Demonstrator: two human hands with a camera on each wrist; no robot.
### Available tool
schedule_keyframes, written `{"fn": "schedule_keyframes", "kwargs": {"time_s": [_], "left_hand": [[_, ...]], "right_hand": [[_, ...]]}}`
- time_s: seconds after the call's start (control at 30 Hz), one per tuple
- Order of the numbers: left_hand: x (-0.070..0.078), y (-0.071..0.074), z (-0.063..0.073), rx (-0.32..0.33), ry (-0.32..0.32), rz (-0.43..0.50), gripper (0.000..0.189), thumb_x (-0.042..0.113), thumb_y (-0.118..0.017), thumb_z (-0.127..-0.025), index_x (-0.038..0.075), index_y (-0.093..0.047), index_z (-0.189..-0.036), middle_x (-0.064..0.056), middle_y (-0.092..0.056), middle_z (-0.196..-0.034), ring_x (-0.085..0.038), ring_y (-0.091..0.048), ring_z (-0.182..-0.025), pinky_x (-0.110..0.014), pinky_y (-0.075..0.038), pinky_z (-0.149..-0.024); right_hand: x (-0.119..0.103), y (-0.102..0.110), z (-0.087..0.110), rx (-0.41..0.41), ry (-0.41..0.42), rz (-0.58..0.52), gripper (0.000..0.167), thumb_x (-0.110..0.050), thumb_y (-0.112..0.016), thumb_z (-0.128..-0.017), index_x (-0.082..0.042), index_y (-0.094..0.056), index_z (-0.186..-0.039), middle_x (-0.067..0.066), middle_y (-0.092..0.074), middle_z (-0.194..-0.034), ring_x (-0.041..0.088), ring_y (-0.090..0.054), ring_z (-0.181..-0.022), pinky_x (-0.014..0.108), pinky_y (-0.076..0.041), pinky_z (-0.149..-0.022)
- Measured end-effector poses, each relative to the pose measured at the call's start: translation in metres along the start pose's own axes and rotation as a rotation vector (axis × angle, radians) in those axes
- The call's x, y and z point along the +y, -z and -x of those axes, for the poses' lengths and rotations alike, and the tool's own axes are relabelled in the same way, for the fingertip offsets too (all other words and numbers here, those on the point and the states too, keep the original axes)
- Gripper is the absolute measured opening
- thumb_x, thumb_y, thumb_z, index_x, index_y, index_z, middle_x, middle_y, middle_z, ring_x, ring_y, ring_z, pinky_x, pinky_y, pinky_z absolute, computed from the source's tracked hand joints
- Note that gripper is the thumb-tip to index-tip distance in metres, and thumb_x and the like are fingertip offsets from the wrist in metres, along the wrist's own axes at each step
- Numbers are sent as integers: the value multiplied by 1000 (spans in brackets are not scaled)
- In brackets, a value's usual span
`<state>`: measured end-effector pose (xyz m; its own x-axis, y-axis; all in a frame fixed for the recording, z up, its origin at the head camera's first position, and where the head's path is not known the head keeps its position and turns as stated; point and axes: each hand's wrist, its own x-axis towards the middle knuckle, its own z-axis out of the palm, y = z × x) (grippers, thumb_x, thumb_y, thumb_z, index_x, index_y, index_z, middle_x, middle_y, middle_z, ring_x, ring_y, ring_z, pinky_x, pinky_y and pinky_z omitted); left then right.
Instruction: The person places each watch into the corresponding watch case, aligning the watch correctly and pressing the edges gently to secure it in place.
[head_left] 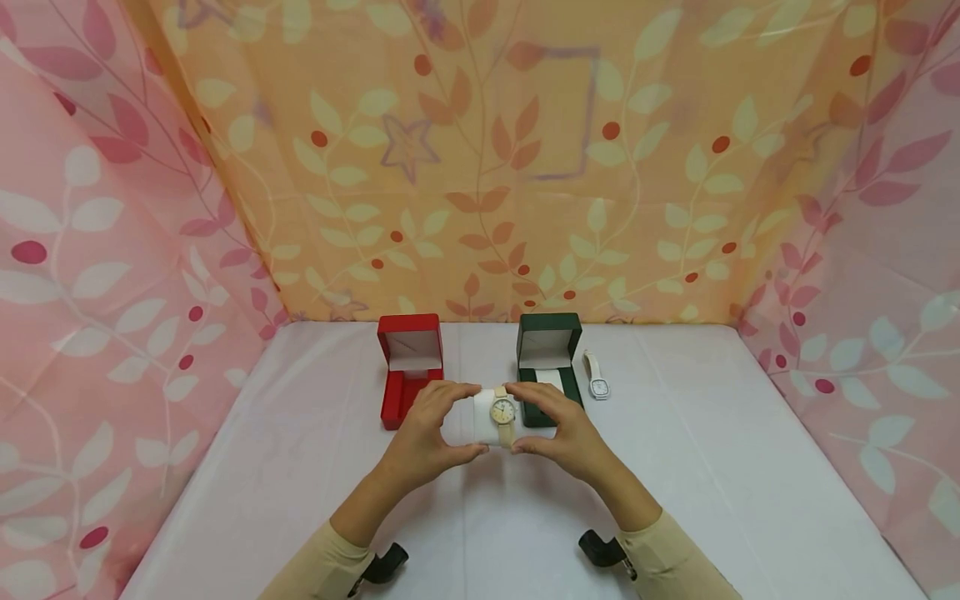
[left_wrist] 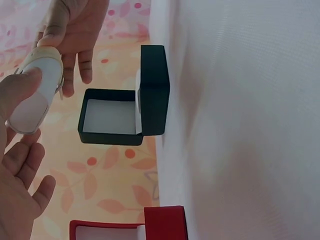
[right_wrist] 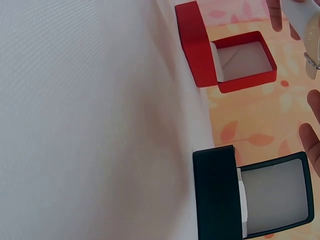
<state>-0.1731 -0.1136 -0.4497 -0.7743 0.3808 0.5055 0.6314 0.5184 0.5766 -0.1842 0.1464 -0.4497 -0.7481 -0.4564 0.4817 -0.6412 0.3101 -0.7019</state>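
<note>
Plain beige cloth sleeves [head_left: 318, 567] on both arms here! And at each cuff [head_left: 347, 542], a stubby, rounded black device [head_left: 387, 563].

Place type: screened-off tabletop work area; whether in a home, shop or studio cannot be determined.
Table [head_left: 712, 467]: work surface under a plain white covering.
Back panel [head_left: 480, 167]: orange cloth printed with leaves, red dots and purple stars; stands behind the table's far edge.
Left panel [head_left: 97, 275]: pink leaf-printed cloth, flanking the table.
Right panel [head_left: 862, 250]: similar pink cloth, opposite side.
</note>
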Motion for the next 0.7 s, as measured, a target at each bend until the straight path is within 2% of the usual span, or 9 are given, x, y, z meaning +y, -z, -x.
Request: {"fn": "schedule_keyframes", "kwargs": {"time_s": [0.1, 0.23, 0.47, 0.7], "left_hand": [[0, 0, 0, -7, 15, 38, 79, 30, -94, -74, 27, -55, -142, 13, -57, -135, -7, -49, -127, -37, -57, -96], [-1, 0, 0, -19, -1, 76, 79, 29, -93, -75, 27, -54, -143, 8, -59, -136, -11, -51, -127, -38, -56, -98], [-1, 0, -1, -19, -1, 127, 76, 27, -93, -76, 16, -56, -142, 6, -60, -135, -13, -53, -126, -38, -56, -99], [1, -3, 1, -17, 31, 171, 76, 29, -92, -77, 23, -55, -143, 7, -59, -134, -12, -54, -124, -41, -54, -103]], "right_hand": [[-13, 3, -2, 0, 12, -23, 78, -5, -91, -69, -3, -59, -141, 12, -61, -140, 26, -53, -133, 23, -39, -113], [-23, 7, -3, -4, 33, -42, 78, -3, -91, -69, -1, -59, -140, 13, -62, -138, 25, -55, -130, 21, -40, -111], [-19, 5, -2, -12, 32, -70, 79, -3, -91, -69, -1, -59, -141, 14, -62, -138, 22, -57, -128, 22, -41, -110], [-21, 5, -2, 7, 52, -87, 80, 0, -91, -67, 0, -59, -140, 14, -62, -135, 20, -58, -127, 22, -42, -109]]}}
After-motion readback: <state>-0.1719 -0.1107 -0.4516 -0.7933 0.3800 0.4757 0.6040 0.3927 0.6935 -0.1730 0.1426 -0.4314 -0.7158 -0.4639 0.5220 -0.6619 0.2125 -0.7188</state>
